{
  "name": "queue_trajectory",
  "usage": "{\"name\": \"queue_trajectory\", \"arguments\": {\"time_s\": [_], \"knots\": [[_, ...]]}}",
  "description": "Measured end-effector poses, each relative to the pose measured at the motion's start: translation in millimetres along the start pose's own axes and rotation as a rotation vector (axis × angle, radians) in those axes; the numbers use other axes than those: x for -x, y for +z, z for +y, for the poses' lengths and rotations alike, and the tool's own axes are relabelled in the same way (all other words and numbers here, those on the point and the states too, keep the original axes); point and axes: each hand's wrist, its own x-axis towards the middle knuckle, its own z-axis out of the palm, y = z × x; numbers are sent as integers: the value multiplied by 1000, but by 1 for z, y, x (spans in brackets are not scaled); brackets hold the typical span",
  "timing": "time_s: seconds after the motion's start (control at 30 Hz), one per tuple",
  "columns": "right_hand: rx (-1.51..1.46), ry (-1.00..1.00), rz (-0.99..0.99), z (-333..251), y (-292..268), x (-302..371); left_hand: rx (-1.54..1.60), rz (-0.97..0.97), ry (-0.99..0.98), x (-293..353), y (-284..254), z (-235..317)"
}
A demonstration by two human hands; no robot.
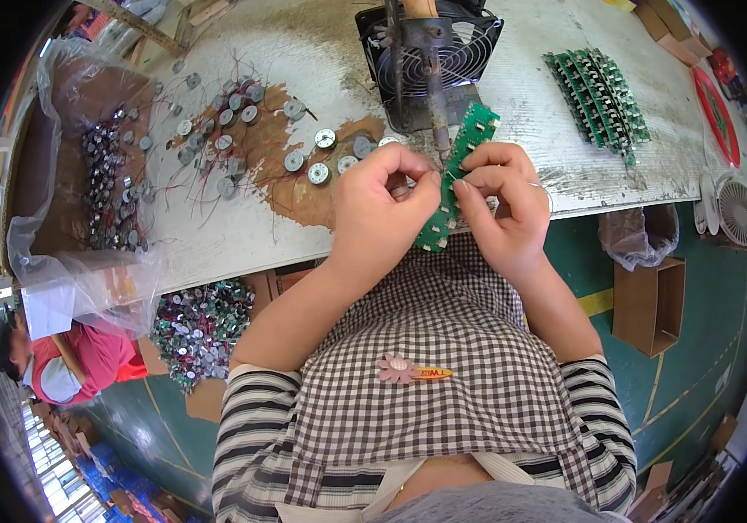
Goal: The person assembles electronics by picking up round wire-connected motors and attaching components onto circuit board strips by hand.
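Note:
A long green circuit board strip [440,228] slants upright between my hands, with small light parts along it. My right hand [508,209] pinches its right edge between thumb and fingers. At its left side, my left hand [382,205] is closed in a pinch, and what its fingertips hold is too small or hidden to make out. Just above my left fingertips, the tip of a fixed soldering iron [437,105] points down close to the board. Small round silver motors [318,173] with thin wires lie on the table left of my left hand.
A black fan [460,52] stands behind the iron. More green boards [598,100] lie in rows at right. A plastic-lined box [51,174] of small metal parts is at far left, with a heap of round parts [203,331] below the table edge. A person [77,362] sits at left.

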Motion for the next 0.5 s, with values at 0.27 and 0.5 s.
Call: {"name": "queue_trajectory", "arguments": {"time_s": [0.27,0.5], "knots": [[-10,67,4,-1,-1,7,-125,-92,-16,3,-2,-4],[-16,57,21,-3,1,-1,27,6,-26,-3,-1,1]]}}
